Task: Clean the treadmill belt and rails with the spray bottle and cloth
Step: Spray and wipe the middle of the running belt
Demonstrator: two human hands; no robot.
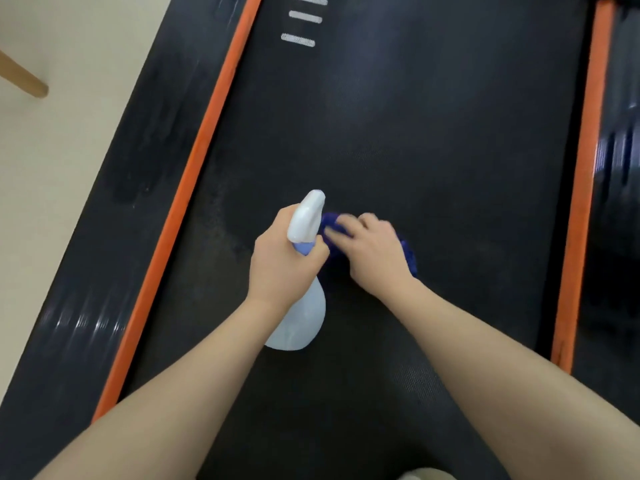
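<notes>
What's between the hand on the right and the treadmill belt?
In the head view, a blue cloth lies between them: the right hand presses it flat on the belt, beside the spray bottle held by the left hand.

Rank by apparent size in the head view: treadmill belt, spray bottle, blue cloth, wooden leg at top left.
1. Treadmill belt, largest by far.
2. Spray bottle, partly hidden by the left hand.
3 and 4. Blue cloth and wooden leg: unsure, since the right hand covers most of the cloth and the frame crops the leg.
</notes>
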